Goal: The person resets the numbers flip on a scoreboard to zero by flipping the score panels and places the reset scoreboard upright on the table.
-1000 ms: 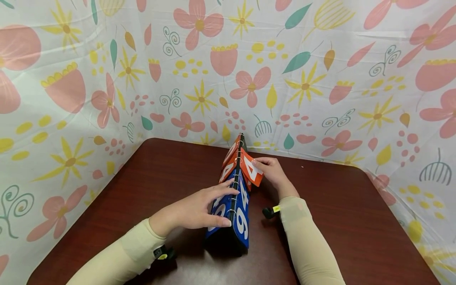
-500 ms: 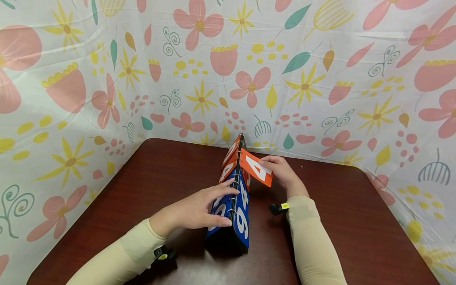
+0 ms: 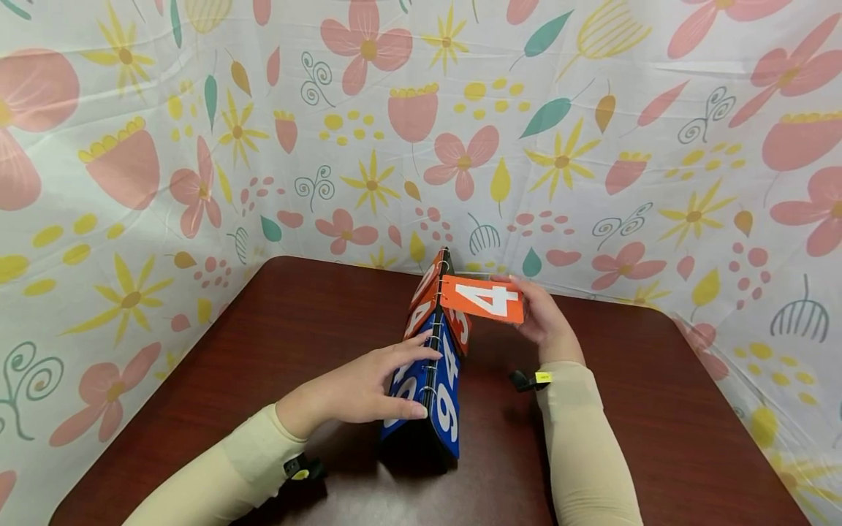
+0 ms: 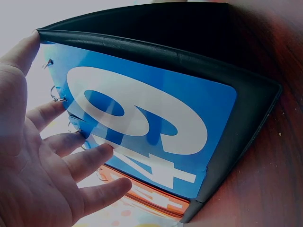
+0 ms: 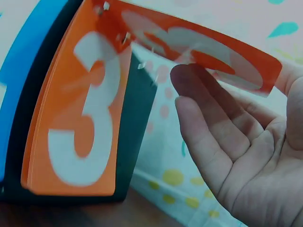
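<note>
A black tent-shaped flip scoreboard [image 3: 416,447] stands on the table, with ringed blue and orange number cards on both slopes. My left hand [image 3: 358,383] rests on its ridge, fingers spread over the rings and thumb at the near end. Beneath that hand in the left wrist view is a blue card [image 4: 189,94] with a 6 or 9. My right hand [image 3: 549,321] pinches the outer end of an orange number card [image 3: 460,296] marked 4, raised nearly level from its rings. Under the lifted card, an orange 3 card [image 5: 97,113] lies against the slope.
The dark red-brown table [image 3: 276,321] runs out on both sides of the scoreboard. A white floral cloth [image 3: 579,168] hangs behind and along the sides. Each wrist carries a small black camera, such as the right wrist camera [image 3: 524,380].
My right hand has moved right and swung the orange 4 card up and outward from the slope, baring the 3 card below. The left hand has stayed on the ridge.
</note>
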Motion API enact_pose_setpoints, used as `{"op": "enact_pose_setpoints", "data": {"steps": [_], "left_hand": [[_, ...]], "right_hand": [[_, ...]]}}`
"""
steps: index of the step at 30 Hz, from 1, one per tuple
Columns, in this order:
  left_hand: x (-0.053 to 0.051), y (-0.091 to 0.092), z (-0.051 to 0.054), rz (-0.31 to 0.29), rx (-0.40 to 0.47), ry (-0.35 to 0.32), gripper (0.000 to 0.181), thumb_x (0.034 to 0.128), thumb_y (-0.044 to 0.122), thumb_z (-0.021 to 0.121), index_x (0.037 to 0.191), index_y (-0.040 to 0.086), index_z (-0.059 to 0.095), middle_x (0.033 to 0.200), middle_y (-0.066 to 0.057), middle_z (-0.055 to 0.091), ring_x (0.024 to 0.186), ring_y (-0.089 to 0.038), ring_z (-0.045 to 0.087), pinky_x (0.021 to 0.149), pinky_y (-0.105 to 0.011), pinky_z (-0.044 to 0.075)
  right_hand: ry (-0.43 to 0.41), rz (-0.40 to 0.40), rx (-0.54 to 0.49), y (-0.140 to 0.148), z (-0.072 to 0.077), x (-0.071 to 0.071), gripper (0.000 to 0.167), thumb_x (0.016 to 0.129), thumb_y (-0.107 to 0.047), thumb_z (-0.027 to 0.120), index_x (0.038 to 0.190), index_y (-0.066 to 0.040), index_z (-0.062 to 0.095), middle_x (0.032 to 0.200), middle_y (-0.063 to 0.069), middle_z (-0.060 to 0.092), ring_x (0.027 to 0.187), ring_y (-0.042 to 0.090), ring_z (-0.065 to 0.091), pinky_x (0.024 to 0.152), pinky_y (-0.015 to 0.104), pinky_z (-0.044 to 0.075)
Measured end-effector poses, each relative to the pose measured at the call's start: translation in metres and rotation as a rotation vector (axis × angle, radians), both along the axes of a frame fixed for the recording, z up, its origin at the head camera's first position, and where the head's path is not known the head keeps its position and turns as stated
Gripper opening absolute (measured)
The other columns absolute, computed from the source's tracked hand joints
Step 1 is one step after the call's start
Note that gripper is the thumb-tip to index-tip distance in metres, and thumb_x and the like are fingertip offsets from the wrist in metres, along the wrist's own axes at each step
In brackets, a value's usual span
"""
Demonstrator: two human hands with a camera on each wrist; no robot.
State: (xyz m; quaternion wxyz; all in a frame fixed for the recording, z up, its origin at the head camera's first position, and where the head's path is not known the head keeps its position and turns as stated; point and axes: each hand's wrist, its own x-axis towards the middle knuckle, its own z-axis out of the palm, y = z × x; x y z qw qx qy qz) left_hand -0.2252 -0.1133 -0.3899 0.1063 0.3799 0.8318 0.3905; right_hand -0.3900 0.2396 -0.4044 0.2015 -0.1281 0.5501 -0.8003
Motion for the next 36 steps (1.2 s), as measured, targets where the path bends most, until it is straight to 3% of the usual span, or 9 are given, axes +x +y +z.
{"op": "enact_pose_setpoints", "data": {"steps": [6, 9, 12, 19, 24, 29, 32, 36], "left_hand": [[0.001, 0.000, 0.000, 0.008, -0.005, -0.014, 0.071, 0.0933, 0.060, 0.067, 0.156, 0.042, 0.039, 0.172, 0.021, 0.012, 0.160, -0.014, 0.020, 0.125, -0.058, 0.030], [0.001, 0.000, -0.001, 0.012, -0.008, -0.016, 0.070, 0.0931, 0.061, 0.066, 0.155, 0.043, 0.039, 0.171, 0.023, 0.012, 0.160, -0.014, 0.020, 0.124, -0.058, 0.030], [0.001, 0.000, 0.000, 0.013, -0.013, -0.012, 0.070, 0.0931, 0.060, 0.066, 0.155, 0.043, 0.038, 0.172, 0.023, 0.012, 0.160, -0.014, 0.020, 0.125, -0.058, 0.030], [0.001, 0.000, 0.001, 0.011, -0.017, -0.008, 0.071, 0.0931, 0.061, 0.066, 0.156, 0.043, 0.038, 0.172, 0.021, 0.012, 0.160, -0.016, 0.018, 0.125, -0.059, 0.028], [0.000, 0.000, -0.001, -0.001, -0.012, -0.001, 0.071, 0.0931, 0.063, 0.065, 0.156, 0.043, 0.038, 0.172, 0.019, 0.012, 0.160, -0.017, 0.019, 0.124, -0.061, 0.028], [0.000, 0.000, 0.000, 0.000, -0.015, 0.017, 0.071, 0.0934, 0.061, 0.066, 0.156, 0.041, 0.039, 0.172, 0.020, 0.012, 0.160, -0.014, 0.020, 0.125, -0.059, 0.029], [-0.001, 0.000, 0.001, 0.002, -0.019, 0.024, 0.072, 0.0934, 0.061, 0.066, 0.156, 0.040, 0.039, 0.172, 0.020, 0.012, 0.160, -0.013, 0.020, 0.125, -0.058, 0.029], [-0.001, 0.000, 0.001, -0.003, -0.016, 0.031, 0.073, 0.0934, 0.062, 0.065, 0.157, 0.038, 0.039, 0.172, 0.019, 0.013, 0.160, -0.015, 0.021, 0.125, -0.058, 0.029]], "right_hand": [[0.006, 0.059, -0.123, -0.003, 0.017, 0.010, 0.051, 0.112, -0.023, 0.037, 0.162, -0.015, 0.033, 0.135, 0.007, 0.062, 0.098, 0.023, 0.076, 0.084, 0.038, 0.064], [0.022, 0.107, -0.218, -0.006, 0.026, 0.015, 0.054, 0.112, -0.022, 0.032, 0.164, -0.013, 0.023, 0.136, 0.010, 0.063, 0.104, 0.026, 0.076, 0.087, 0.040, 0.063], [0.044, 0.122, -0.247, -0.013, 0.034, 0.021, 0.054, 0.113, -0.026, 0.031, 0.164, -0.015, 0.021, 0.132, 0.009, 0.068, 0.103, 0.028, 0.077, 0.087, 0.040, 0.063], [0.175, 0.019, -0.093, -0.035, 0.048, 0.032, 0.061, 0.110, -0.048, 0.038, 0.165, -0.027, 0.021, 0.133, -0.001, 0.069, 0.107, 0.022, 0.076, 0.088, 0.042, 0.063], [0.287, 0.032, -0.063, -0.046, 0.050, 0.037, 0.063, 0.110, -0.053, 0.031, 0.165, -0.027, 0.017, 0.141, 0.001, 0.060, 0.112, 0.023, 0.074, 0.093, 0.045, 0.061], [0.382, 0.012, -0.009, -0.061, 0.053, 0.041, 0.057, 0.110, -0.046, 0.035, 0.164, -0.032, 0.021, 0.152, 0.009, 0.048, 0.120, 0.027, 0.069, 0.101, 0.045, 0.057], [0.439, -0.033, 0.104, -0.070, 0.053, 0.044, 0.057, 0.108, -0.035, 0.043, 0.162, -0.029, 0.024, 0.154, 0.018, 0.042, 0.128, 0.029, 0.063, 0.109, 0.046, 0.052], [0.588, -0.085, 0.298, -0.082, 0.049, 0.045, 0.055, 0.107, -0.021, 0.051, 0.159, -0.021, 0.031, 0.152, 0.025, 0.045, 0.137, 0.033, 0.055, 0.117, 0.050, 0.044]]}}
